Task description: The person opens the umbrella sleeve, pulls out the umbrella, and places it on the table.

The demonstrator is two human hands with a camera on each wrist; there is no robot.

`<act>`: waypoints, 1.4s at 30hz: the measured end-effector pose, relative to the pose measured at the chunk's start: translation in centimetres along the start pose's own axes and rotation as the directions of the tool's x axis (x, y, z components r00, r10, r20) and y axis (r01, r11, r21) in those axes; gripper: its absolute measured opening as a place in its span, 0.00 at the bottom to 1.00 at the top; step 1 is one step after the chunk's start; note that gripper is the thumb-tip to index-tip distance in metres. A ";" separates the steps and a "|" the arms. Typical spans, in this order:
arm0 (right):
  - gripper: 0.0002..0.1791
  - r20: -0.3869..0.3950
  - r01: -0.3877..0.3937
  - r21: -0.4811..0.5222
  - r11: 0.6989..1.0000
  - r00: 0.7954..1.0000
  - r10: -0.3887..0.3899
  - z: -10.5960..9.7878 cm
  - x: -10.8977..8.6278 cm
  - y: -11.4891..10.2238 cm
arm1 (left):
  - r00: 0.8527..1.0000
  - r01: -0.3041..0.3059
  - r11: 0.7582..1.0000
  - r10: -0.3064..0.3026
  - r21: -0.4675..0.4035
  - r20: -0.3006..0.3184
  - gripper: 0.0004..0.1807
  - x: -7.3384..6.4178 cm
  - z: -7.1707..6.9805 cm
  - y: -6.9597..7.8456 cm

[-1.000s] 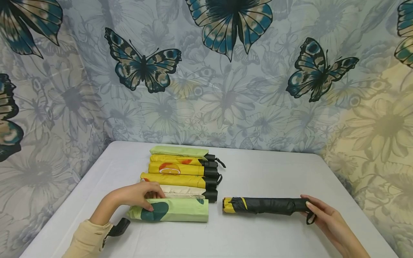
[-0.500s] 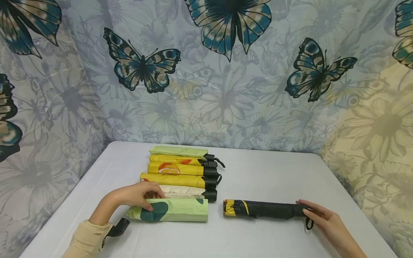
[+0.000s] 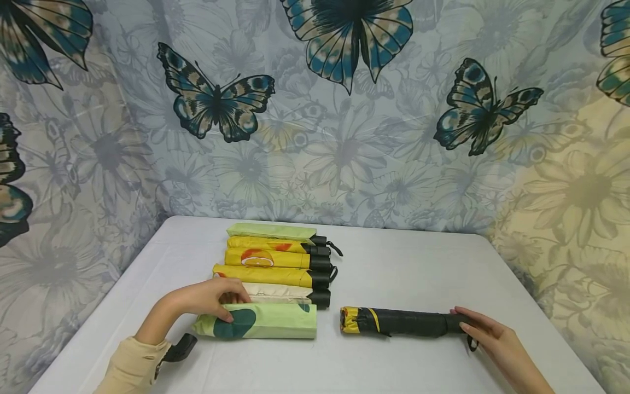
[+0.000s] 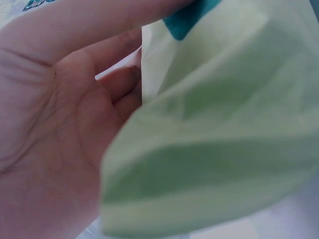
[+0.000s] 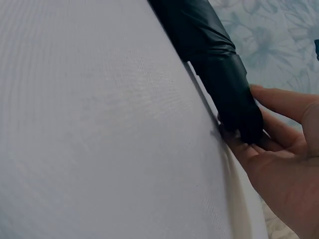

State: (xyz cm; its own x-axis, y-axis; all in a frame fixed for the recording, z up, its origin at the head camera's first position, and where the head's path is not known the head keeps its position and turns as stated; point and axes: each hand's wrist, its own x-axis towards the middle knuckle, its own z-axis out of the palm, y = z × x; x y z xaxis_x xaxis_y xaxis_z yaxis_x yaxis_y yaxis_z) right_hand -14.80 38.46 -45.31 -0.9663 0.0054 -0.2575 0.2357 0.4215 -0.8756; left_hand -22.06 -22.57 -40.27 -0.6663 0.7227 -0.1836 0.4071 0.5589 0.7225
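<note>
Fingers (image 3: 240, 291) of the left hand (image 3: 211, 295) pinch a green fabric bundle (image 3: 283, 322); the right hand (image 3: 497, 339) grips a black umbrella (image 3: 413, 323).

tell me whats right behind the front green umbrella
A cream umbrella, its black end showing at right. The left grip hides its left part; the green umbrella covers anything lower.

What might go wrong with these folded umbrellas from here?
The right hand holds the black umbrella only at one end, so the other end might swing or roll. The left hand, gripping the front green umbrella, also lies right by the cream umbrella, so moving one could nudge the other.
</note>
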 end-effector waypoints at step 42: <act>0.32 -0.084 0.256 -0.071 0.964 0.962 -0.261 1.3 1.9 -4.2 | 0.969 -0.017 1.000 0.021 0.018 -0.245 0.19 0.1 -1.1 -0.9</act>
State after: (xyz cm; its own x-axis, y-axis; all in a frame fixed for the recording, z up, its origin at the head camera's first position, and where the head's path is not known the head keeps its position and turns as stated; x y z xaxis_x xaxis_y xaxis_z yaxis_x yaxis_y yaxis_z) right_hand -17.54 35.54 -42.64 -0.9995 -0.0289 0.0155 -0.0273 0.4724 -0.8810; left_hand -23.18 -23.39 -40.19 -0.7902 0.6129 0.0004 0.4298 0.5537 0.7132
